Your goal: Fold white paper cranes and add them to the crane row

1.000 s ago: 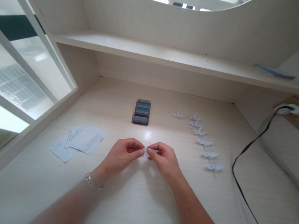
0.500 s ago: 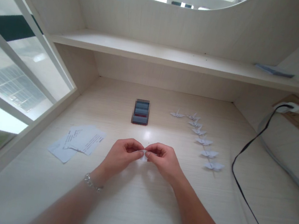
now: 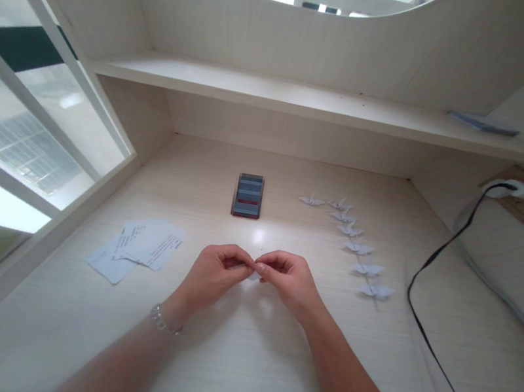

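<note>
Desk (image 3: 224, 369) filling most of the view, pale and bright. Shelf (image 3: 240, 84) running across above its back edge.

Both hands meeting over the middle of the desk. Left hand (image 3: 214, 273) changing most over the last second: its fingertips, earlier standing just apart from the right ones, are now coming in against them. Right hand (image 3: 291, 277) keeping nearly the same place and bend.

Black cord (image 3: 432, 258) trailing down the right side, well apart from the hands. Seven small paper birds (image 3: 358, 247) lying in a curved line between cord and right hand; none shifting on the desk. Printed sheets (image 3: 147, 247) overlapping beyond the left hand, also unmoved. Dark block (image 3: 248, 196) resting farther back, too blurred to identify. Bracelet (image 3: 166, 321) circling the left wrist.

Smallest: piece of white paper (image 3: 254, 276), sitting at the meeting of the two hands, only a sliver showing below the fingertips. Thumb and forefinger of each hand apparently grasping it, the other fingers curling behind. More white was showing earlier; the closing fingertips are covering it now. Judgement: the paper is being worked finely, perhaps pressed or creased, and is not being released. Its exact shape is staying hidden.
</note>
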A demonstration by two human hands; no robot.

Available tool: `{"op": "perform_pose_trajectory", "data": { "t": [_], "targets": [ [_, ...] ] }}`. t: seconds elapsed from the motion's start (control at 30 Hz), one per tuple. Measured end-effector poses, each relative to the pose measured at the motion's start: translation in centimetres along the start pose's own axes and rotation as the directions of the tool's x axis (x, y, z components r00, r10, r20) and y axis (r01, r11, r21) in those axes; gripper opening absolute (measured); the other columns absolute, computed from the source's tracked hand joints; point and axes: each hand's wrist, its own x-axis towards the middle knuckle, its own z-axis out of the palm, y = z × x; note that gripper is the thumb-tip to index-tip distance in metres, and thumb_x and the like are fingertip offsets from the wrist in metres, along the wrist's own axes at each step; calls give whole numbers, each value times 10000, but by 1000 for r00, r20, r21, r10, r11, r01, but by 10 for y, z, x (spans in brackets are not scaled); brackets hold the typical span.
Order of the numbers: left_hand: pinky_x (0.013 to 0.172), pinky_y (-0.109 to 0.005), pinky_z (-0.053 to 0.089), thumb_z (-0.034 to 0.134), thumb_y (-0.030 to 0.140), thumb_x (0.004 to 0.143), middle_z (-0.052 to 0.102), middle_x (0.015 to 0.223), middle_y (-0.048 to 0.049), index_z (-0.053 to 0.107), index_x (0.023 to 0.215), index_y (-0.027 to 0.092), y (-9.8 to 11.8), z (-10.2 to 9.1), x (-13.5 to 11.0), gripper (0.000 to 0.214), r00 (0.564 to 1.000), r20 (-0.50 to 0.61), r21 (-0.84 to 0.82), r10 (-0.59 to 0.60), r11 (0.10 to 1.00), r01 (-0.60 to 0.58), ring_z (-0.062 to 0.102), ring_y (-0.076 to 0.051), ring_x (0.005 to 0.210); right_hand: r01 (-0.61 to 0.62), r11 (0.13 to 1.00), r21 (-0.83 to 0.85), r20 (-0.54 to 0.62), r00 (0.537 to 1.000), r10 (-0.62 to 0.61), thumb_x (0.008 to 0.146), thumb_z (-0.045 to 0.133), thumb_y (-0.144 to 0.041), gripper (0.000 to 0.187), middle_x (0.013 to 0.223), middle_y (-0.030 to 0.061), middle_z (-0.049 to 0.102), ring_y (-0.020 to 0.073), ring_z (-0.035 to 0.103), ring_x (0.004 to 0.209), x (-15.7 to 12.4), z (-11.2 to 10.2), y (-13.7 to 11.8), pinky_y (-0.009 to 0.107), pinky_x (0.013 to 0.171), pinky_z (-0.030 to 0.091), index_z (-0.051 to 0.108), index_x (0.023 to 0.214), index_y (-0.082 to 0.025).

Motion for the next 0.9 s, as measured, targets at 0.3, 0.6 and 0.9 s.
{"op": "perform_pose_trajectory", "data": {
  "t": [0.3,0.6,0.9],
  "targets": [
    [696,-280,511,645,254,704,685,779,-56,656,785,157,-2,-1,1,127,1000,-27,-65,-2,998,0,635,-168,732,83,984,-156,-69,993,-95,709,638,-259,116,786,51,688,195,624,734,-3,0,0,315,678,488,690,790,-194],
    [755,-304,512,667,234,689,687,873,-76,645,865,147,-3,-1,2,198,999,-37,-143,-11,990,6,638,-183,811,162,956,-246,-102,976,-191,744,609,-249,98,787,52,684,201,622,722,-6,4,-2,318,655,480,682,793,-206],
    [653,-257,509,718,243,633,665,733,-42,630,751,142,-5,0,3,180,992,-106,-155,-67,987,50,616,-145,684,165,971,-172,-120,975,-187,720,634,-229,82,761,38,649,186,613,722,-6,6,-4,308,658,479,606,792,-201]
  ]
}}
